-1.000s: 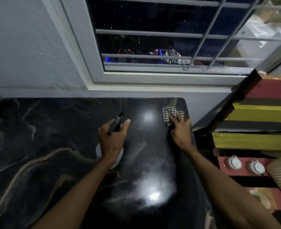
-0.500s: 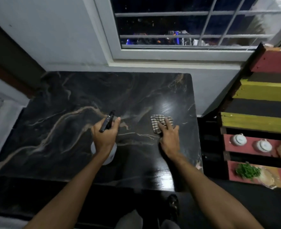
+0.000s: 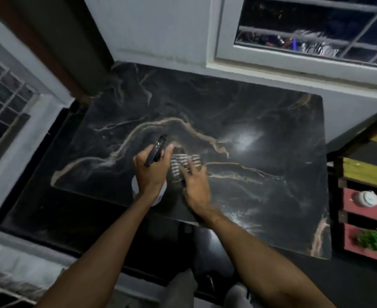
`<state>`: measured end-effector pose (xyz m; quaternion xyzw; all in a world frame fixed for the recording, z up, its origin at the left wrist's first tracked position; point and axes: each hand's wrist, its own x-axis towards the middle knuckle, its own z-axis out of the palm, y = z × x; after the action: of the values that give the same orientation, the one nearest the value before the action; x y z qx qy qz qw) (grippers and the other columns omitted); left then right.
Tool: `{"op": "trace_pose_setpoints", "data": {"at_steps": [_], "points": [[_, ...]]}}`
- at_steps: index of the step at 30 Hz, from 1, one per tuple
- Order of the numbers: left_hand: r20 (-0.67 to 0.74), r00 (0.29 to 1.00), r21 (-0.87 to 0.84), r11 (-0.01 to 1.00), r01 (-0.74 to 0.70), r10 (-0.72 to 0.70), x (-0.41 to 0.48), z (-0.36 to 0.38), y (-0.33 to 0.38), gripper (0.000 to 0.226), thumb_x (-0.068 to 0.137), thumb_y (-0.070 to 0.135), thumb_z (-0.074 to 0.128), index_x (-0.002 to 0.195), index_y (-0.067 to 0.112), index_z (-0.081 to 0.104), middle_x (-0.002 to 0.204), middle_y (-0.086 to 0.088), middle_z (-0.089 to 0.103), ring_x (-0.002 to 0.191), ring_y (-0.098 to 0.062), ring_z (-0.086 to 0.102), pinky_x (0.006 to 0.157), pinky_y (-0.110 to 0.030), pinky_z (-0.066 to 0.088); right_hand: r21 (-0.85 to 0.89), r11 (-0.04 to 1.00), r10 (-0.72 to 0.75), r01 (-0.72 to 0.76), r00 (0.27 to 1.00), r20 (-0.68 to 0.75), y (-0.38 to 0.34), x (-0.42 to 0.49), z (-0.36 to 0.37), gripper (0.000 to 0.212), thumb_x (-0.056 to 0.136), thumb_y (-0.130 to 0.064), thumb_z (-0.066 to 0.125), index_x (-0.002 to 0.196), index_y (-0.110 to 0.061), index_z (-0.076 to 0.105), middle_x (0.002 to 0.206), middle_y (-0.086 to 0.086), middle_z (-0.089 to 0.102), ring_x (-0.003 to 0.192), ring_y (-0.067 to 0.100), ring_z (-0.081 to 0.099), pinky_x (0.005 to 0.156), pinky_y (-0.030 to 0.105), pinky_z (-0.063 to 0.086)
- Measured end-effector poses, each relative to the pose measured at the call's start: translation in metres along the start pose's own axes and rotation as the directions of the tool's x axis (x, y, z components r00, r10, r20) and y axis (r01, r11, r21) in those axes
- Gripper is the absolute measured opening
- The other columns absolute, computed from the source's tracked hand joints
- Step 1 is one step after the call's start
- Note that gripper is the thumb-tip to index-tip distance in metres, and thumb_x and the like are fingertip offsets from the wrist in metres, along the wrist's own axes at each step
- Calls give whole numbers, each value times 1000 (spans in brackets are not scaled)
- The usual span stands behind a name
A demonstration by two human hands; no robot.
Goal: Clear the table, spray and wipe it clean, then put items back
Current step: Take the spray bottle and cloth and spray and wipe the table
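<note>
The black marble table [image 3: 260,134] with pale veins fills the middle of the head view. My left hand [image 3: 152,174] grips a spray bottle [image 3: 155,150] with a black nozzle and a white body, held just above the table's near edge. My right hand [image 3: 195,185] lies flat with its fingers spread, pressing a checked cloth [image 3: 178,165] onto the tabletop right beside the bottle. Part of the cloth is hidden under the fingers.
A barred window [image 3: 316,34] sits in the wall behind the table. To the right stands a striped red, yellow and black shelf [image 3: 365,174] with white lidded pots [image 3: 365,197] and green herbs [image 3: 376,240]. Another barred window [image 3: 3,105] is at the left.
My right hand has slid the cloth leftward across the table, from the far right corner to right beside the spray bottle. The view has pulled back and turned left.
</note>
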<state>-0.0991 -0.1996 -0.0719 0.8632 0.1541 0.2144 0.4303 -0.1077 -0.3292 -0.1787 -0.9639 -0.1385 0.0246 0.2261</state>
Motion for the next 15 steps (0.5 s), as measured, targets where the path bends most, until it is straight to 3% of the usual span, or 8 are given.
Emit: {"op": "trace_pose_setpoints", "data": {"at_steps": [2, 4, 6, 8, 10, 13, 15], "points": [[-4, 1000, -9, 1000, 13, -13, 2, -13, -13, 43, 89, 32, 75, 60, 7, 56, 56, -4, 58, 53, -21, 55, 53, -34, 44, 60, 982, -182, 177, 978, 102, -40, -19, 14, 59, 85, -15, 44, 143, -24, 50, 157, 6, 36, 113, 36, 44, 97, 40, 45], [-18, 1000, 9, 1000, -7, 7, 1, -19, -17, 42, 89, 33, 74, 60, 8, 56, 56, -3, 57, 53, -20, 54, 53, -35, 45, 83, 980, -190, 179, 970, 154, -28, -34, 9, 69, 78, -10, 53, 144, -27, 48, 161, 1, 30, 114, 34, 42, 97, 41, 46], [-19, 998, 8, 999, -51, 51, -5, -19, -17, 43, 89, 31, 75, 60, 5, 57, 55, -3, 57, 51, -18, 53, 51, -33, 43, 13, 1000, -15, 13, 995, 99, 11, -49, -4, 81, 67, -1, 61, 143, -29, 50, 161, 1, 29, 110, 31, 41, 93, 39, 48], [1, 997, -12, 997, -72, 72, -19, -16, -14, 43, 89, 29, 75, 59, 6, 56, 54, 1, 55, 49, -15, 50, 51, -29, 40, 16, 970, 244, -244, 970, -17, 46, -67, -18, 82, 66, 4, 56, 142, -27, 51, 161, 4, 30, 104, 29, 38, 88, 39, 49], [26, 996, -32, 996, -79, 80, -39, -11, -7, 41, 89, 28, 76, 60, 7, 56, 55, 1, 54, 50, -15, 50, 52, -28, 42, 20, 942, 337, -336, 939, -66, 47, -83, -21, 81, 67, 6, 55, 142, -24, 50, 160, 7, 30, 102, 28, 36, 86, 39, 50], [75, 992, -23, 995, -96, 98, -67, 3, 5, 38, 88, 27, 77, 63, 5, 60, 58, -3, 59, 54, -19, 56, 57, -32, 47, -20, 995, 95, -94, 994, 47, 14, -113, -12, 77, 72, 2, 63, 143, -24, 49, 160, 7, 32, 100, 31, 43, 85, 38, 49], [102, 989, -9, 995, -103, 103, -84, 15, 19, 37, 89, 27, 77, 63, 6, 61, 58, -5, 60, 54, -22, 57, 59, -34, 48, 0, 999, -52, 52, 989, 138, 16, -136, -17, 69, 78, -5, 55, 144, -24, 49, 161, 4, 30, 100, 33, 45, 85, 40, 47]]}}
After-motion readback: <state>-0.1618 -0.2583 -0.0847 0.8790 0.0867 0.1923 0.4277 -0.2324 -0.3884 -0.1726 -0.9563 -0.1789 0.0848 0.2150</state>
